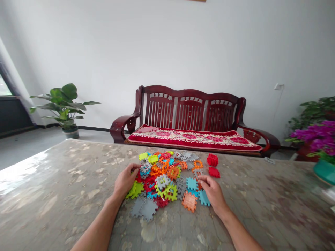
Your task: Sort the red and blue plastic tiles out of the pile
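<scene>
A heap of interlocking plastic building tiles (162, 181) in red, orange, lime green, blue and grey lies between my hands. My left hand (127, 179) rests at the heap's left edge, fingers curled beside a red tile and above lime green tiles (135, 189); what its fingertips hold, if anything, is hidden. On the right side, my right hand (213, 191) has thumb and fingers brought together next to a light blue tile (192, 183) and a grey window tile (198, 172). Its fingertips are too small to show what they grip. An orange tile (189, 201) lies nearer me.
Two groups of red tiles (212, 159) sit apart at the right of the heap. A patterned cloth (78, 195) covers the table. Behind stands a wooden bench (190, 111) with a red cushion. Purple flowers (316, 136) in a teal pot (324, 171) are at far right.
</scene>
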### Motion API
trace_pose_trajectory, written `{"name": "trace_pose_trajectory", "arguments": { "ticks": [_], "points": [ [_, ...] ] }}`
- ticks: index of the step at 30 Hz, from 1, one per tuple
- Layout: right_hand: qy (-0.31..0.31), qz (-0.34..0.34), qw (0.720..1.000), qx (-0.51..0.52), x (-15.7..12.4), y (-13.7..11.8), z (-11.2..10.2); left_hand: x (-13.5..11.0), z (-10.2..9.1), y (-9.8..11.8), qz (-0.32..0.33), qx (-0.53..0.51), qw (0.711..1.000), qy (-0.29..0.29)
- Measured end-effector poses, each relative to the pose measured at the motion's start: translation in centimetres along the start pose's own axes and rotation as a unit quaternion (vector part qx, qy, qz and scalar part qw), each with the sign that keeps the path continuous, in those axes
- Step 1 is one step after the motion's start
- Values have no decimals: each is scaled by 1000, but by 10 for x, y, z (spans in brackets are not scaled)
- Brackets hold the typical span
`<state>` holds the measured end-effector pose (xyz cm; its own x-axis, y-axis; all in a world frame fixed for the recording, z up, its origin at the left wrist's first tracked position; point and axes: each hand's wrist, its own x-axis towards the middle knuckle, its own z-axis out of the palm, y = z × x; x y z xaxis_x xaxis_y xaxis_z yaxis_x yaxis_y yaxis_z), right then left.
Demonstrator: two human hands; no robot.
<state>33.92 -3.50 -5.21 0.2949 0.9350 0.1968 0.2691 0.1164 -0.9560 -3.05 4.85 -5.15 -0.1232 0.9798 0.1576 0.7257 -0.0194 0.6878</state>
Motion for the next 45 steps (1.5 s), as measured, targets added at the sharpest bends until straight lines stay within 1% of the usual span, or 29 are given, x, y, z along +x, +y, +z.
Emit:
{"name": "trace_pose_trajectory", "arguments": {
  "ticks": [5,11,13,15,17,19,21,23,26,29,32,38,42,45],
  "points": [
    [-12,-7,1000,-13,0,2,-1,1,0,0,1,10,1000,-7],
    [-25,-10,1000,-15,-1,-1,1,1,0,0,4,12,1000,-9],
    [-18,-15,1000,-13,-2,-1,1,1,-1,1,4,15,1000,-9],
    [10,-25,999,-27,-1,-1,-3,0,-2,1,2,19,1000,-13],
    [47,-43,995,-83,2,2,-11,0,-2,2,0,24,1000,-16],
    [73,-70,981,-168,5,7,-22,1,-2,2,-1,29,999,-13],
    [84,-91,960,-251,9,13,-33,1,-2,2,-1,31,999,-6],
    [87,-98,940,-316,12,19,-42,1,-1,2,2,31,1000,0],
    [85,-103,921,-366,16,26,-47,1,-1,1,4,32,999,3],
    [73,-113,919,-370,19,30,-47,1,-1,1,2,32,999,-1],
    [75,-111,919,-371,20,32,-46,2,-1,-1,6,25,1000,-1],
    [69,-102,925,-360,20,29,-45,2,0,-2,9,21,1000,0],
    [38,-116,931,-344,19,25,-42,1,-1,0,6,30,1000,-3],
    [15,-134,930,-343,17,23,-39,0,-2,2,2,38,999,-8]
  ]
}}
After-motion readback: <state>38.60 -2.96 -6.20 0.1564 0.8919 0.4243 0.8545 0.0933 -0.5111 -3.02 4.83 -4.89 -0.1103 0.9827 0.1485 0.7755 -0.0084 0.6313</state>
